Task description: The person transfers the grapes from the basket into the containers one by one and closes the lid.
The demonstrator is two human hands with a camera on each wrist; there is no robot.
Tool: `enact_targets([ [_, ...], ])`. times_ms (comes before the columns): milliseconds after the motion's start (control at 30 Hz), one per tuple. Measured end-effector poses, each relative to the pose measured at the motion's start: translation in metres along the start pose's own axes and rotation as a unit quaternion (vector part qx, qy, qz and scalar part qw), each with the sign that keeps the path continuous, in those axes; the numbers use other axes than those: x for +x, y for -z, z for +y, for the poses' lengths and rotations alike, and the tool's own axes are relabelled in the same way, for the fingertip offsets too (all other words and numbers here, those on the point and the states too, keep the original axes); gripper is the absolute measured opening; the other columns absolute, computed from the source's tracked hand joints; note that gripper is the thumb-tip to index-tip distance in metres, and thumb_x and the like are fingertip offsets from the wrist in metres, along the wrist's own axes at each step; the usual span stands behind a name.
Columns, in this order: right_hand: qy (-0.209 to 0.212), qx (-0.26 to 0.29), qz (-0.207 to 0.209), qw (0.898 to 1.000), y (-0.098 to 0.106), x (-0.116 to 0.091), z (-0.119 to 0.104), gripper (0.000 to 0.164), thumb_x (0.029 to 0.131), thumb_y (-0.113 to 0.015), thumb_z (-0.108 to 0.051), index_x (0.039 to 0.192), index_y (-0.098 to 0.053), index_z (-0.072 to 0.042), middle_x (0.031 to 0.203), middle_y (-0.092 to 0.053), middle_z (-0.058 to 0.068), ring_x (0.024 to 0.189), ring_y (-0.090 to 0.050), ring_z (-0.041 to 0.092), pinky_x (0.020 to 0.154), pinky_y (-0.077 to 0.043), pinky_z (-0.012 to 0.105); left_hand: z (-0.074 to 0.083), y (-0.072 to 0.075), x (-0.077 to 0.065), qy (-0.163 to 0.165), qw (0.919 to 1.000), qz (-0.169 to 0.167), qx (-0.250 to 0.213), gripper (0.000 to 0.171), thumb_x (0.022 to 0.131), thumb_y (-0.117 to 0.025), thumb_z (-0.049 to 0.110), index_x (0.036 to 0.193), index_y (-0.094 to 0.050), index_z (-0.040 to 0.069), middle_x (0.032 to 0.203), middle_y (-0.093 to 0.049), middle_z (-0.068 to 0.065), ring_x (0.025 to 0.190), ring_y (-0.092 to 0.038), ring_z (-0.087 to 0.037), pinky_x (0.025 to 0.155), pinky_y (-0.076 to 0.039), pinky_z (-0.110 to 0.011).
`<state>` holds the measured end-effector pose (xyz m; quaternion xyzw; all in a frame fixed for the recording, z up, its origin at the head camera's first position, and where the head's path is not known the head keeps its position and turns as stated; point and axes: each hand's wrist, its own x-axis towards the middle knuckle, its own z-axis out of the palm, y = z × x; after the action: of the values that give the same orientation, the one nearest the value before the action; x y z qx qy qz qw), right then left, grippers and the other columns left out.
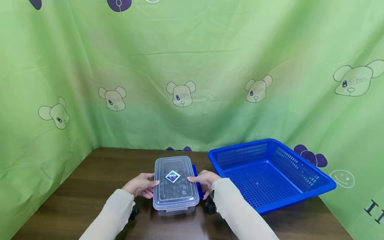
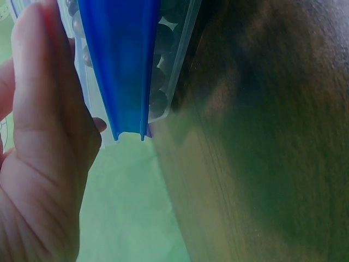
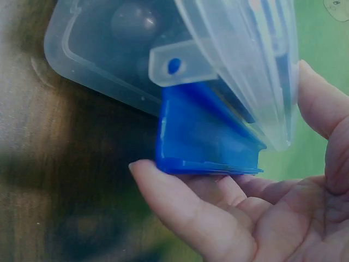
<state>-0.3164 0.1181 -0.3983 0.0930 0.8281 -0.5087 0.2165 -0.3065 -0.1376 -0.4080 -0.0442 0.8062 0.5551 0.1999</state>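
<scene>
A clear plastic storage box [image 1: 180,198] with a translucent lid and a diamond-shaped sticker [image 1: 172,176] stands on the table. Dark round balls [image 2: 158,101] show through its wall in the left wrist view. My left hand [image 1: 141,185] holds the box's left side, thumb on the lid's edge, beside a blue latch [image 2: 125,65]. On the other side, my right hand [image 1: 207,181] has its thumb on the lid and its fingers curled around the blue right latch [image 3: 210,136]. That latch stands out from the box wall.
A large blue plastic basket [image 1: 271,203] with perforated walls stands to the right, close to my right forearm. The brown wooden table [image 1: 120,160] ends at a green printed curtain [image 1: 144,126] behind and on both sides.
</scene>
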Motion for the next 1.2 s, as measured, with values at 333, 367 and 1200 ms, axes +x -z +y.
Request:
enact_targets([
  [333, 0.007, 0.023, -0.006, 1.000, 0.003, 0.005, -0.007, 0.072, 0.088, -0.071, -0.019, 0.141, -0.032, 0.010, 0.114, -0.061, 0.028, 0.107, -0.058, 0.045, 0.079, -0.050, 0.060, 0.000, -0.001, -0.001, -0.004, 0.9999, 0.003, -0.014, 0.059, 0.095, -0.059, 0.010, 0.145, -0.032, -0.007, 0.063, -0.059, -0.011, 0.045, -0.055, -0.013, 0.044, -0.050, -0.023],
  [367, 0.011, 0.031, -0.004, 0.999, 0.002, 0.006, -0.008, 0.071, 0.087, -0.071, -0.017, 0.140, -0.033, 0.010, 0.113, -0.061, 0.027, 0.104, -0.060, 0.044, 0.079, -0.051, 0.059, 0.000, -0.001, -0.001, -0.003, 0.9999, 0.005, -0.014, 0.059, 0.095, -0.060, 0.010, 0.145, -0.032, -0.006, 0.063, -0.058, -0.011, 0.045, -0.055, -0.013, 0.045, -0.050, -0.023],
  [1200, 0.060, 0.003, 0.019, 0.998, -0.010, 0.005, -0.021, 0.062, 0.087, -0.065, 0.005, 0.143, -0.038, 0.006, 0.097, -0.068, 0.018, 0.080, -0.068, 0.030, 0.065, -0.057, 0.047, -0.004, -0.001, 0.004, 0.007, 0.9998, 0.011, -0.012, 0.059, 0.095, -0.060, 0.013, 0.146, -0.033, -0.004, 0.062, -0.058, -0.011, 0.045, -0.055, -0.013, 0.044, -0.049, -0.023],
])
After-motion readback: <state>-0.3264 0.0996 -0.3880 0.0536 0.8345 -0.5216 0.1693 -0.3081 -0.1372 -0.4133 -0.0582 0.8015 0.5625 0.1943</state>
